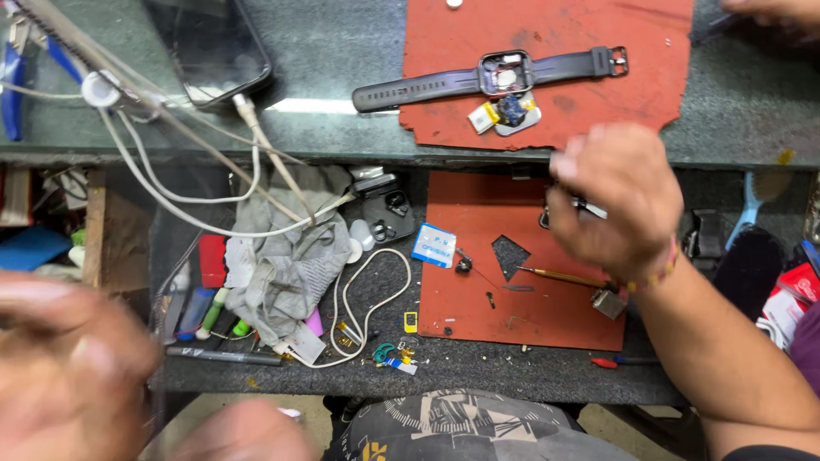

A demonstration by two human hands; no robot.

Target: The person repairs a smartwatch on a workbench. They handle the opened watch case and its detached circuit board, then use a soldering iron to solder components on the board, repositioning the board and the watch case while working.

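metal tweezers (pixel 581 205) – under right hand (pixel 611 201) fingers (pixel 564 224)

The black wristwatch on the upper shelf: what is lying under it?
The wristwatch lies on a red mat on the grey shelf. What the mat covers cannot be seen.

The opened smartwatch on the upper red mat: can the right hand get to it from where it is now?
Probably yes. The right hand hovers over the lower red mat, just below the opened smartwatch. Only the counter edge and small loose parts lie between them, and nothing covers the watch.
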